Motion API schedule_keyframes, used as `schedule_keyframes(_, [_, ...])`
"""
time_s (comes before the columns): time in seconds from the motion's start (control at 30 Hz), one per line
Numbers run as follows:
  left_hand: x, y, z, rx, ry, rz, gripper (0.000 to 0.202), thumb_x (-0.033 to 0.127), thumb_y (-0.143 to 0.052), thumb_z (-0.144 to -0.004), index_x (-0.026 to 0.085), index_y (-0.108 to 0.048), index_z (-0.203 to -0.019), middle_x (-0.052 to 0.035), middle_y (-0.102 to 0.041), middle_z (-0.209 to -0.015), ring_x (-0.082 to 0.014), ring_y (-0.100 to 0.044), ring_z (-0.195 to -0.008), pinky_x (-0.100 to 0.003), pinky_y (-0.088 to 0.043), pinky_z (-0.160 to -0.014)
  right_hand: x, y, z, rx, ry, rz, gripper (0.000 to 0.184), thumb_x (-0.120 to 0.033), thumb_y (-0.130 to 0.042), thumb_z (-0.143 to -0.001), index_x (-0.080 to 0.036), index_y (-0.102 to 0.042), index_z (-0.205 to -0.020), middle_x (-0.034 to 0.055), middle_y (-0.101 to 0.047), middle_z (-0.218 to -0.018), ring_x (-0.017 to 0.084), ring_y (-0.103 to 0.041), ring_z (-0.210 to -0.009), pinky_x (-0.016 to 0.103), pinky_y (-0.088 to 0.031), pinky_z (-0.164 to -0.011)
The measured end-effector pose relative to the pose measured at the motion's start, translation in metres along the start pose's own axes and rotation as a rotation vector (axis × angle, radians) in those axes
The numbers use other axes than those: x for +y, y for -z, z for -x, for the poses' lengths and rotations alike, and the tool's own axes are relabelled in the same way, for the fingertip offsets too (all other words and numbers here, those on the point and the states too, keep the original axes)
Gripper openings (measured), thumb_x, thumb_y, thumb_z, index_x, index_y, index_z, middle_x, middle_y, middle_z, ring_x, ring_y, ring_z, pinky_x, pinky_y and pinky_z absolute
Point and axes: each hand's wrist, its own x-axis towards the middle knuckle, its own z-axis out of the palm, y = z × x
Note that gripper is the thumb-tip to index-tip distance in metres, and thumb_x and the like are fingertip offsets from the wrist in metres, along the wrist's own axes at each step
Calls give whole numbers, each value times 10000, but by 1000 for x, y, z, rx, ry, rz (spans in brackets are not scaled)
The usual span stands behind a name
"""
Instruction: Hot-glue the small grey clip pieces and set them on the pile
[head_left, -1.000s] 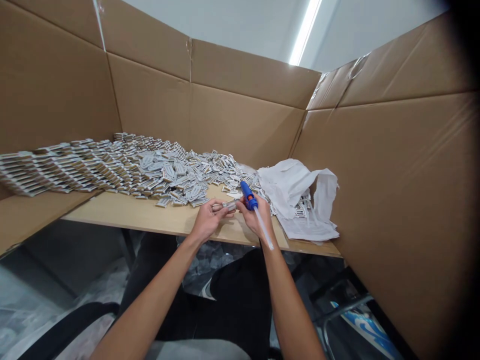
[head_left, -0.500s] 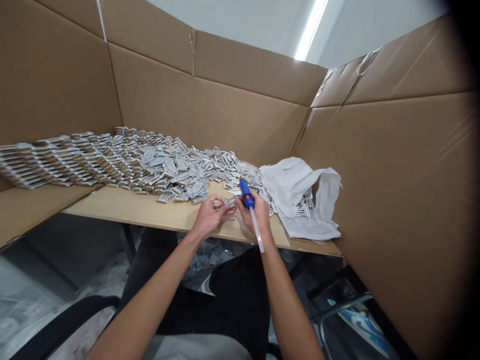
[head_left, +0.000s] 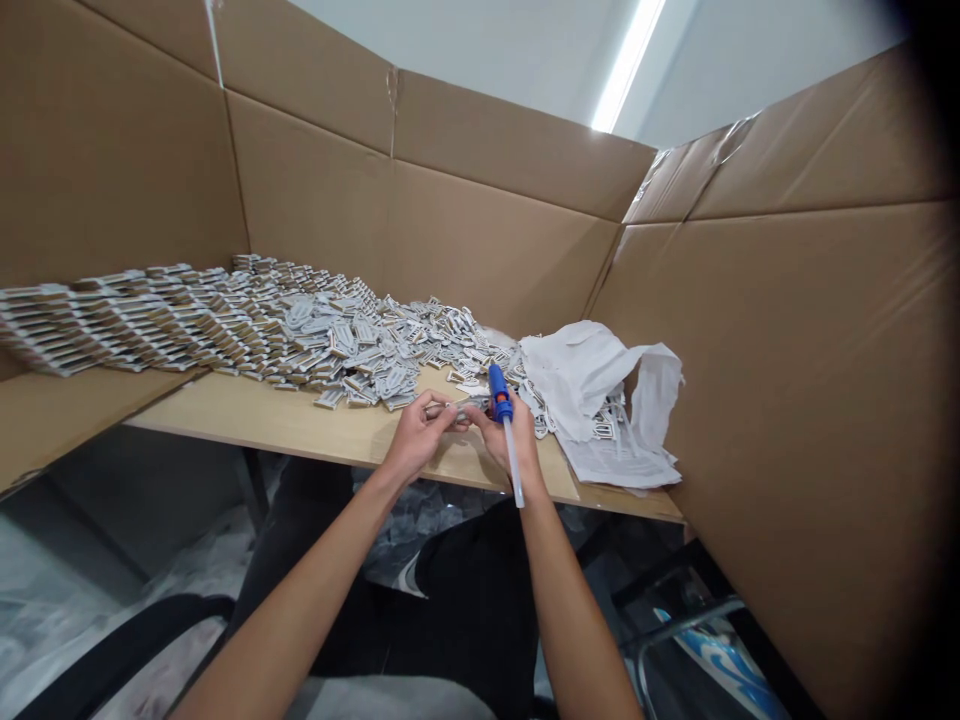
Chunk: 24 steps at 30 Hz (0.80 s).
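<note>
My left hand pinches a small grey and white flat piece just above the wooden table. My right hand is closed round a blue glue gun with a clear glue stick poking out of its back toward me. The gun's tip points at the piece held between both hands. A long heap of the same small grey pieces stretches across the table from the far left to just behind my hands.
Crumpled white paper sheets lie on the table at the right, with some pieces among them. Tall cardboard walls enclose the table at back, left and right. A black chair arm shows at the lower left.
Both hands have stayed together at the table edge, shifting slightly. The glue stick has swung from slanting to the right to pointing nearly straight at me.
</note>
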Motion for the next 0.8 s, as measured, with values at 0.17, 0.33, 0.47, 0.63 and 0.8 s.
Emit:
schedule_keyframes(0.17, [-7, 4, -7, 257, -95, -85, 312, 481, -704, -827, 173, -663, -800, -37, -682, -843, -139, -622, -708, -251, -528, -670, -8, 12, -1, -32, 31, -87, 361, -471, -754, -766, -215, -499, -767, -25, -530, -689, 134, -434, -609, 266, -362, -592])
schedule_keyframes(0.33, [-9, 7, -8, 301, -53, -138, 352, 363, -581, -848, 198, -466, -558, 11, -476, -574, -106, -449, -555, -227, -388, -534, -11, 27, -4, -32, -6, -176, 398, -501, -779, -742, -209, -509, -766, -17, -543, -699, 138, -470, -630, 274, -406, -621])
schedule_keyframes(0.47, [-2, 4, 1, 142, -26, -178, 339, 342, -681, -780, 213, -416, -613, 72, -314, -525, -79, -328, -469, -219, -306, -471, -6, 38, -6, -29, -51, -188, 426, -533, -787, -731, -212, -510, -770, -26, -537, -696, 134, -462, -620, 284, -409, -625])
schedule_keyframes(0.63, [10, -1, 6, -49, 82, -60, 247, 351, -772, -723, 179, -643, -844, 20, -558, -666, -79, -441, -489, -226, -361, -480, 0, 43, -6, -51, -36, -191, 422, -523, -800, -736, -211, -519, -785, -33, -524, -713, 132, -463, -642, 284, -416, -658])
schedule_keyframes(0.8, [16, -3, 6, -143, 102, 49, 567, 611, -678, -848, 168, -526, -527, -68, -627, -625, -159, -630, -693, -274, -503, -710, -8, 40, -4, -107, -9, -178, 430, -542, -783, -749, -207, -513, -771, -30, -519, -698, 130, -463, -630, 275, -411, -631])
